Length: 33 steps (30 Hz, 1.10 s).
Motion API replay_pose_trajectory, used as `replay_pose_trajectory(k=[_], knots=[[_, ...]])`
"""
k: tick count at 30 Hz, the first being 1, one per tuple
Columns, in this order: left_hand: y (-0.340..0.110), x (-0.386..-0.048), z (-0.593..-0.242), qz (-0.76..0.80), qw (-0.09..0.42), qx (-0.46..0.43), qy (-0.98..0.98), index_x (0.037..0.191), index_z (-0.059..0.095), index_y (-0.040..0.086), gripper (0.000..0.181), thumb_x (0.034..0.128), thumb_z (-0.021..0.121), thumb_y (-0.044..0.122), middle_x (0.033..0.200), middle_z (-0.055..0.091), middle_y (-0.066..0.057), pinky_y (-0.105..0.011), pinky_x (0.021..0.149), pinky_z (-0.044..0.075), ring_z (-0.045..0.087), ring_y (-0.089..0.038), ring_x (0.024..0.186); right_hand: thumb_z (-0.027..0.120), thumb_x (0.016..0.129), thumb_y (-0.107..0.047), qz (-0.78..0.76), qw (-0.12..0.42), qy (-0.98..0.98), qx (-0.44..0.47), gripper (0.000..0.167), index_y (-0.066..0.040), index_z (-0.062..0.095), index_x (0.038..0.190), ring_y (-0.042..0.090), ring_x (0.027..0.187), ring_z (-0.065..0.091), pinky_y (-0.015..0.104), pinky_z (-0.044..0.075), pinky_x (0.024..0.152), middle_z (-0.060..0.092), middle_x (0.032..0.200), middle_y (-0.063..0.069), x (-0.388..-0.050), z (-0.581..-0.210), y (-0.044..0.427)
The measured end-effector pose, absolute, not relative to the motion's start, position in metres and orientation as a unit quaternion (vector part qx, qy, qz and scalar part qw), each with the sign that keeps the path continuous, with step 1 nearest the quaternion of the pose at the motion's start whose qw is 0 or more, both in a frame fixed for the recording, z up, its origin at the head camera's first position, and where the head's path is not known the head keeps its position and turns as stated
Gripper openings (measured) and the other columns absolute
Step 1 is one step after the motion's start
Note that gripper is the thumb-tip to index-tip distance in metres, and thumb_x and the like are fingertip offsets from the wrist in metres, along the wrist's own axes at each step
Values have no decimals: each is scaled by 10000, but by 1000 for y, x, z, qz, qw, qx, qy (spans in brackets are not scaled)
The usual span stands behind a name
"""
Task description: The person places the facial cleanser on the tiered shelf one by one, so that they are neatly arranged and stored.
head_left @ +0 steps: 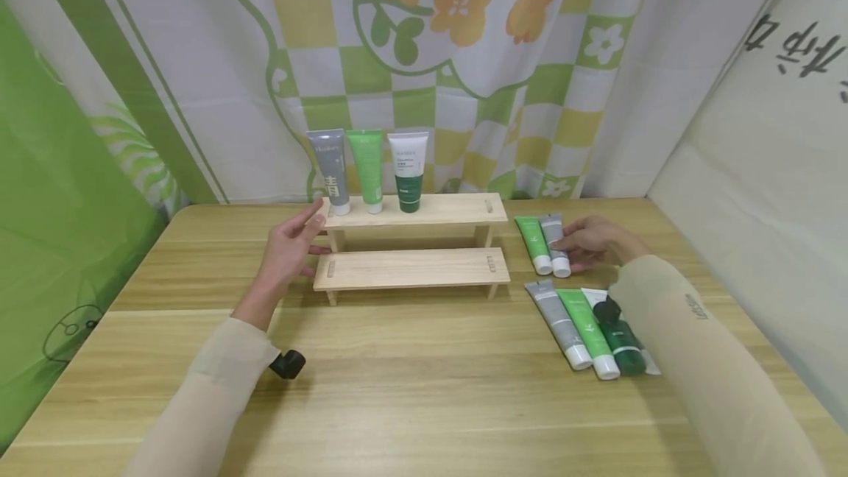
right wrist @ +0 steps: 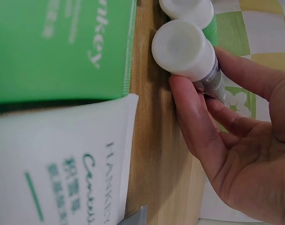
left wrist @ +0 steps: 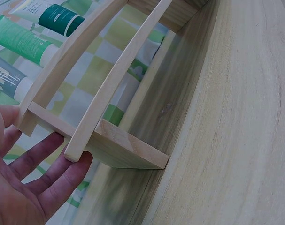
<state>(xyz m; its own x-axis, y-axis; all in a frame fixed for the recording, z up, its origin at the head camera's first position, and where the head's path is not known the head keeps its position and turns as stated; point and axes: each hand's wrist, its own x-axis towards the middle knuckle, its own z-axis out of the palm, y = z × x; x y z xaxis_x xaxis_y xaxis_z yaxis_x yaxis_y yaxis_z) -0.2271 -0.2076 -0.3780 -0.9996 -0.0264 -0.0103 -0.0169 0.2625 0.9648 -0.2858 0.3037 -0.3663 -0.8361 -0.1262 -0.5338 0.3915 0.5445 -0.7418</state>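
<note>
The left hand touches the left end of a two-tier wooden stand; in the left wrist view its fingers lie against the shelf ends. On the upper shelf stand a grey tube, a green tube and a white-and-green tube, caps down. At the right, the right hand pinches a small grey tube lying beside a small green tube. The right wrist view shows thumb and fingers around the grey tube's white-capped end.
Nearer the front right lie a larger grey tube, a green tube and a dark green-and-white tube, partly under the right sleeve. A patterned curtain hangs behind the wooden table. A thin black wire loop is at the left.
</note>
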Motion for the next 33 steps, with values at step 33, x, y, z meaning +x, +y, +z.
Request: replay_pose_trajectory(k=[33], knots=[[-207, -225, -377, -608, 7, 14, -794, 1532, 404, 363, 541, 1025, 521, 510, 1433, 537, -192, -388, 572, 609, 694, -266, 946, 675, 974, -112, -534, 185, 824, -23, 797, 86, 153, 1543, 262, 996, 640, 424, 590, 871, 386, 1438, 344, -263, -320, 279]])
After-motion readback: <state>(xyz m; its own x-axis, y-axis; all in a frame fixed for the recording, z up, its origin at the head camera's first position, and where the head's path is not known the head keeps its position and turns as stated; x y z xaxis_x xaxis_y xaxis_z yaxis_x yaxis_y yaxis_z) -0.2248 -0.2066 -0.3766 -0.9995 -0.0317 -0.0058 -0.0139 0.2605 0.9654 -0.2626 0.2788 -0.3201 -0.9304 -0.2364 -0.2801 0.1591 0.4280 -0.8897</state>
